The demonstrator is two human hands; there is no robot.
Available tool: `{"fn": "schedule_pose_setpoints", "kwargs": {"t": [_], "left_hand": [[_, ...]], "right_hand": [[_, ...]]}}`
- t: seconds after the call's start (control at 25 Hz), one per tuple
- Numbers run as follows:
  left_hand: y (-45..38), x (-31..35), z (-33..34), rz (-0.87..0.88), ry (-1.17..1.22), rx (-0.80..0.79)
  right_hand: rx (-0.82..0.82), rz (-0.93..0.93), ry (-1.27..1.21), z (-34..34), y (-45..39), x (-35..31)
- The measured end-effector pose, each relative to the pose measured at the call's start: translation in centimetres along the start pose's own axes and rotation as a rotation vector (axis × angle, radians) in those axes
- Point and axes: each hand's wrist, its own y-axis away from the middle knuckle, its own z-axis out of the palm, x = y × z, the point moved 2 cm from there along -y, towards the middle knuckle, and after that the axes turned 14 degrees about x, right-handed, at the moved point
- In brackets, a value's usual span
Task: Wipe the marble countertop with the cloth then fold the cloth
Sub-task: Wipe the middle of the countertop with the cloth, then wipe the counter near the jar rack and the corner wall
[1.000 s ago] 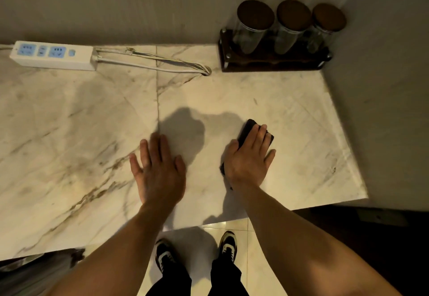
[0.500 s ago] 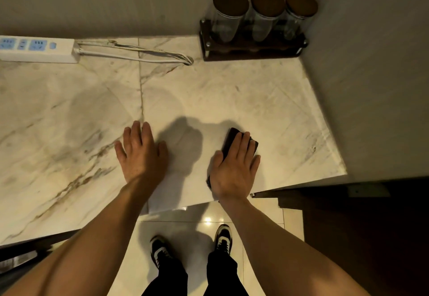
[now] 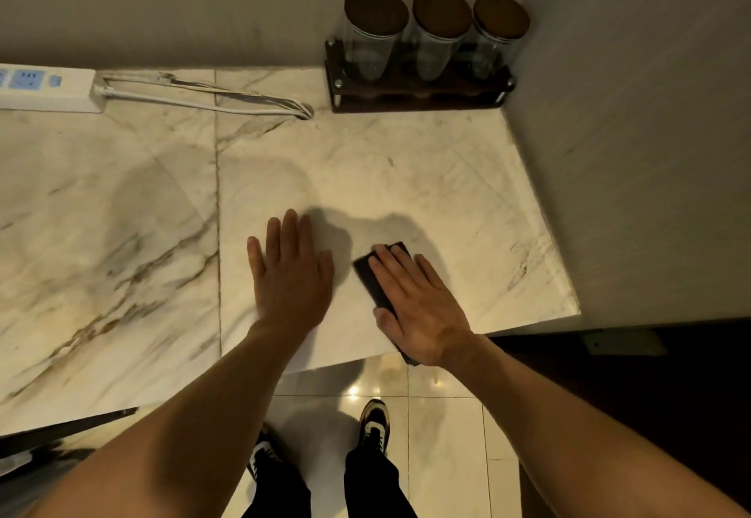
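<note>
Wiping step in hand. Right hand (image 3: 418,306) flat, pressing dark cloth (image 3: 372,277) on desk (image 3: 406,176) near front edge. Left hand (image 3: 290,269) spread flat, empty. Next: probably sweep cloth across unwiped marble, folding later.

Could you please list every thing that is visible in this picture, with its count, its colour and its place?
marble countertop: one, cream with brown veins, fills the middle of the view
cloth: one, dark, flat on the countertop near its front edge, under the right hand
power strip: one, white with blue sockets, back left by the wall
cable: one bundle, white, runs right from the power strip
glass jars: three, clear with brown lids, back right corner
rack: one, dark wood, holds the jars
floor tiles: glossy, pale, below the counter edge
shoes: two, dark and white, on the floor
left hand: flat on the marble, empty
right hand: flat, pressing the cloth
</note>
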Motion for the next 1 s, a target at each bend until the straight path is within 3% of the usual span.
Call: {"fn": "schedule_pose_setpoints", "kwargs": {"t": [0.44,1.0], "left_hand": [[0.3,0.3,0.7,-0.015,-0.108,-0.033],[0.1,0.2,1.0,-0.049,-0.093,-0.007]], "right_hand": [[-0.107,-0.331,0.000,-0.7,-3.7,4.4],[-0.104,-0.327,0.018,-0.4,-11.9,8.0]]}}
